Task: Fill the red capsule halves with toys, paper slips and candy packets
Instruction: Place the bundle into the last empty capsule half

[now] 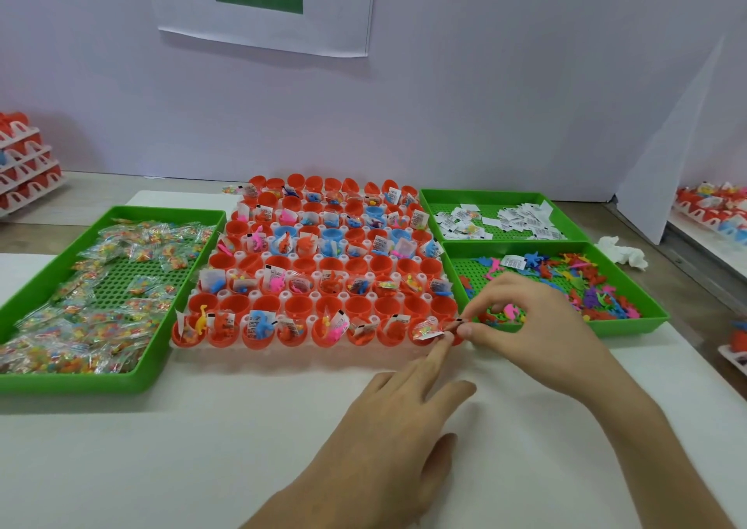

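Note:
A white rack [323, 352] in the middle of the table holds rows of red capsule halves [357, 306]; several carry toys, paper slips and candy packets, and a few halves are blue. My right hand [521, 322] pinches a paper slip [452, 323] over the capsule at the rack's near right corner. My left hand [396, 419] lies flat on the table with straight fingers, and its fingertip touches that same corner capsule. The capsule itself is mostly hidden by my fingers.
A green tray of candy packets [101, 286] sits to the left. Two green trays stand to the right: paper slips [501, 219] at the back, small coloured toys [586, 282] in front. A crumpled tissue [622, 251] lies beyond them. Racks of capsules [24, 156] stand at both table ends.

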A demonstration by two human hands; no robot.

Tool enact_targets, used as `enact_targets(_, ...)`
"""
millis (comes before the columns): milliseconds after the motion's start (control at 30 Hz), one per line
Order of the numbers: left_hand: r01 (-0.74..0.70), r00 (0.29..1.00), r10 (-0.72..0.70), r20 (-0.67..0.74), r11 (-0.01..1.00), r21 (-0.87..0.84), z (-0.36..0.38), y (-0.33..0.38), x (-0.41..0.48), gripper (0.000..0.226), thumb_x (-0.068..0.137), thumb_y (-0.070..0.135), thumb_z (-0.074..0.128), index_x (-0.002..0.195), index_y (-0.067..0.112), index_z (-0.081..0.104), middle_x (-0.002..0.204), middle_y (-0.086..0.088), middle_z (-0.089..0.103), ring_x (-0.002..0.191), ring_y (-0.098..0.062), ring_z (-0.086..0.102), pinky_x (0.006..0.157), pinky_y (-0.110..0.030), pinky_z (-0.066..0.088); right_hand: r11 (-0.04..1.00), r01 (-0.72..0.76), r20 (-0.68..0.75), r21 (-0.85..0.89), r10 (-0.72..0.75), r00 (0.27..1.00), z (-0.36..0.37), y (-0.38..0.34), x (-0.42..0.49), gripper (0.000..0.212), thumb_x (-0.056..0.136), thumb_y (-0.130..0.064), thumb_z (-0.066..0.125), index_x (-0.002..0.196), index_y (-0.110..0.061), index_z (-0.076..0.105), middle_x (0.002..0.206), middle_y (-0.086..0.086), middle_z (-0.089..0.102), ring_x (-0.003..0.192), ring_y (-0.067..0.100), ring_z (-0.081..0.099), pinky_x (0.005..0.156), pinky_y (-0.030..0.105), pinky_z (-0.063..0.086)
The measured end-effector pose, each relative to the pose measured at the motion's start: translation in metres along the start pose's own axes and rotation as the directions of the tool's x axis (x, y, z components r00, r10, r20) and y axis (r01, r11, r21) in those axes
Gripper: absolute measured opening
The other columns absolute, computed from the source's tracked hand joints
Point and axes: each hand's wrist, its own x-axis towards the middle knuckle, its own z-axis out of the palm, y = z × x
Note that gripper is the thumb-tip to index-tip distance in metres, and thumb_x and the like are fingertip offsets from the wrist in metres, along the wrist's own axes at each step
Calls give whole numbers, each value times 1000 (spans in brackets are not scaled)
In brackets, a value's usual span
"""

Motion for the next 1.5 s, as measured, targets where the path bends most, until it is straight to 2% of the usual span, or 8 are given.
enact_targets(133,11,1000,-10,-7,1000,15,3,0,0,49,80,28,65,127,27,49,158,-15,37,128,-24,58,89,-33,53,999,-11,-65,36,13,998,6,0,1,10,76,-30,84,71,-27,76,79,-7,66,77,4,59,67,12,41)
enact_targets(300,32,999,-32,-10,999,-14,5,-1,0,50,92,31,50,140,32,38,168,-4,8,147,-21,32,108,-34,35,988,-51,-78,148,63,995,8,3,3,13,75,-33,85,69,-25,77,68,-4,69,62,4,55,58,15,40)
enact_targets(433,7,1000,-7,3,1000,15,3,0,1,53,74,32,68,124,30,51,153,-14,45,120,-19,64,86,-28,54,991,-45,-63,129,53,997,9,2,1,15,73,-32,86,64,-27,76,64,-3,68,57,2,52,53,16,38)
enact_targets(567,2,999,-3,36,1000,30,2,0,2,60,63,33,78,118,30,56,145,-13,55,110,-18,70,78,-25,57,997,-36,-59,74,41,997,10,3,1,16,73,-32,86,63,-28,74,62,-3,66,56,2,50,53,17,35)
enact_targets(800,-16,999,13,45,998,65,0,0,4,69,57,34,86,118,32,53,144,-11,56,108,-15,71,75,-22,57,993,-31,14,-112,32,999,6,5,0,8,83,-43,77,82,-35,78,72,-15,68,67,1,51,78,29,34)
enact_targets(900,-12,999,10,42,998,57,0,0,5,72,55,32,89,118,32,53,146,-11,55,107,-14,71,74,-21,56,990,-4,18,-139,7,1000,8,4,-2,8,84,-40,75,84,-33,79,73,-13,67,69,2,52,78,30,36)
enact_targets(1100,-23,1000,23,8,999,39,1,-2,7,76,52,26,93,118,29,56,144,-15,56,105,-18,72,71,-23,57,999,5,-83,42,-2,997,8,2,0,8,76,-21,84,76,-25,77,66,-6,69,67,8,61,66,21,49)
enact_targets(1500,-38,998,40,-38,999,33,2,-6,6,72,58,24,91,120,27,55,144,-15,55,108,-22,71,73,-26,58,995,64,-38,-71,-67,997,10,-1,-1,10,81,-43,78,79,-39,69,80,-11,62,85,6,53,92,43,41)
